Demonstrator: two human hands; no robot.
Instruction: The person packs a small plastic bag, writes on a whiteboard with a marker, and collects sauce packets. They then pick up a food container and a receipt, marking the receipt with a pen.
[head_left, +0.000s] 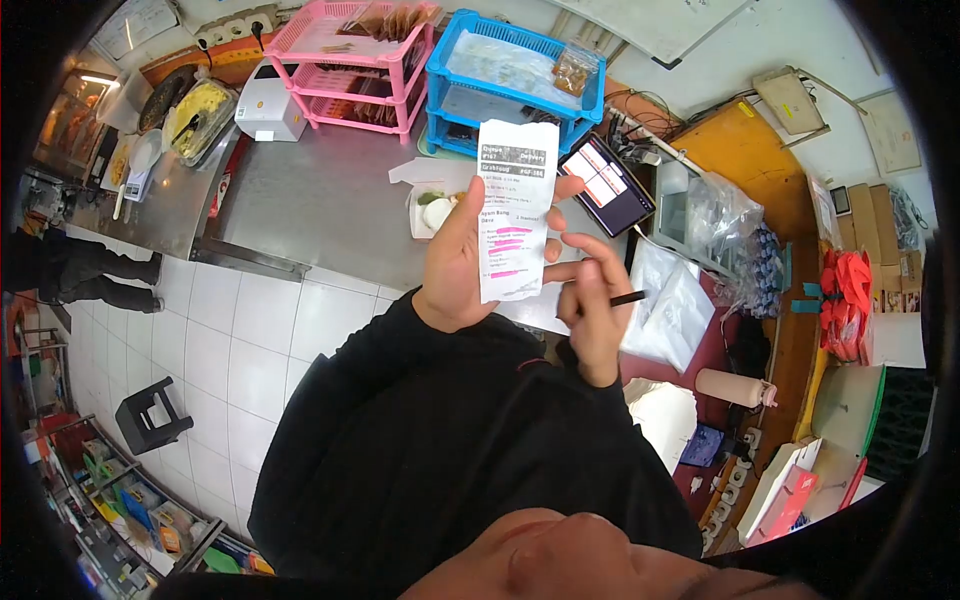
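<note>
A long white receipt [517, 215] with printed text and pink highlighter marks is held up in front of my chest. My left hand [455, 265] grips it from behind, thumb at its left edge and fingertips showing past its right edge. Just right of the paper, my right hand [598, 315] is closed around a dark pen [627, 298], its index finger near the receipt's edge. Behind the receipt, an open white box [428, 212] with food in it sits on the steel counter [320, 200].
Pink trays [350, 108] and blue trays [515, 80] stand at the counter's back, beside a white printer [270, 105]. A tablet [608, 185] leans right of them. Plastic bags [665, 310] and a bottle [735, 388] lie at right. A black stool [152, 415] and a person's legs [115, 275] are left.
</note>
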